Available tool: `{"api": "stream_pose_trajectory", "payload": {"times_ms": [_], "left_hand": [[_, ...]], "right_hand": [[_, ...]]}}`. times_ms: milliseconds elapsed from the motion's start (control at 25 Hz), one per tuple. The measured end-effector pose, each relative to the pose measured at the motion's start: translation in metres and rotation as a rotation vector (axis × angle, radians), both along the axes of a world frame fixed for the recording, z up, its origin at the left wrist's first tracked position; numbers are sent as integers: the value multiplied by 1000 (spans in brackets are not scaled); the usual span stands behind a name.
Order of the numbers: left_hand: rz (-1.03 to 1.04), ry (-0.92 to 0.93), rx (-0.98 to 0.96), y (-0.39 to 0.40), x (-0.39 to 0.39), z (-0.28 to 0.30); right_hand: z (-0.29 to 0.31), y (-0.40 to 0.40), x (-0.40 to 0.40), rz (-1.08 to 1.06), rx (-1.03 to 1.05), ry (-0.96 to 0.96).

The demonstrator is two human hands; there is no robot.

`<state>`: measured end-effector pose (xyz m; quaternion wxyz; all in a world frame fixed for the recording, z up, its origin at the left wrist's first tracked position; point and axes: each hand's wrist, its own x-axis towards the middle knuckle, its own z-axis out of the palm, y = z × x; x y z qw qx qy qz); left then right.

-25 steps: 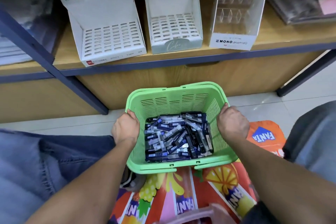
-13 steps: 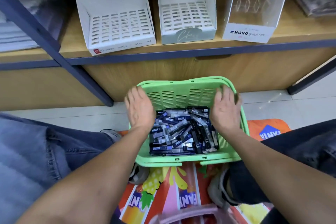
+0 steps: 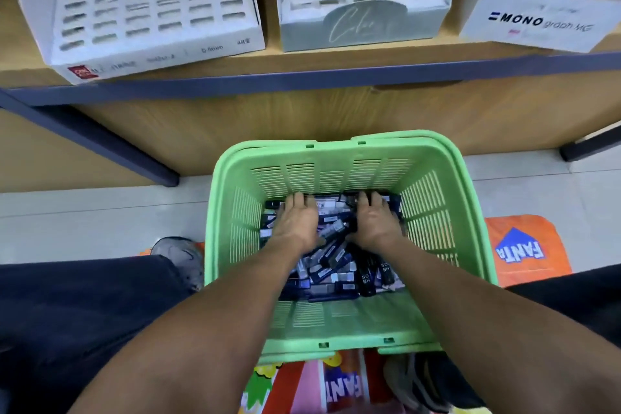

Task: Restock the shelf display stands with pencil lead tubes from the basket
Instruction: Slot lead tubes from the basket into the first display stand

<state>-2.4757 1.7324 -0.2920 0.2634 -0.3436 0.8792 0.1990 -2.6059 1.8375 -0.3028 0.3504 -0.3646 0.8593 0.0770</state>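
Both my hands are down in the green basket (image 3: 433, 198), left hand (image 3: 295, 222) and right hand (image 3: 374, 222) palm-down on the pencil lead tubes (image 3: 331, 257). Fingers look spread flat and touching; whether any curl under a tube, I cannot tell. Tubes lie jumbled, long axes every way, directly beneath and between my fingers, equally near both. Slotted display stands (image 3: 151, 0) wait beyond my fingertips, up on the shelf (image 3: 302, 77).

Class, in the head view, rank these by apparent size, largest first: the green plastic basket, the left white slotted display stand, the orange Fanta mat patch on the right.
1. Green plastic basket
2. Left white slotted display stand, partly cropped
3. Orange Fanta mat patch
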Motion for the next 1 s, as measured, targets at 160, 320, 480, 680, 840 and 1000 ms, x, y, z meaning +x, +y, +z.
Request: {"api": "stream_pose_trajectory", "payload": {"times_ms": [160, 320, 480, 680, 840, 1000], "left_hand": [[-60, -26, -107, -1, -9, -13], [-69, -55, -114, 0, -13, -17], [-81, -65, -88, 0, -10, -18], [-164, -92, -84, 3, -15, -20], [-235, -105, -53, 11, -26, -25], [-212, -60, 11, 5, -35, -16]], "right_hand": [[-13, -3, 5, 49, -114, 132], [-18, -4, 6, 110, -166, 95], [-22, -5, 14, 162, -193, 74], [-17, -3, 4, 195, -88, 83], [-19, 5, 2, 205, -77, 109], [-19, 6, -14, 64, -102, -66]]}}
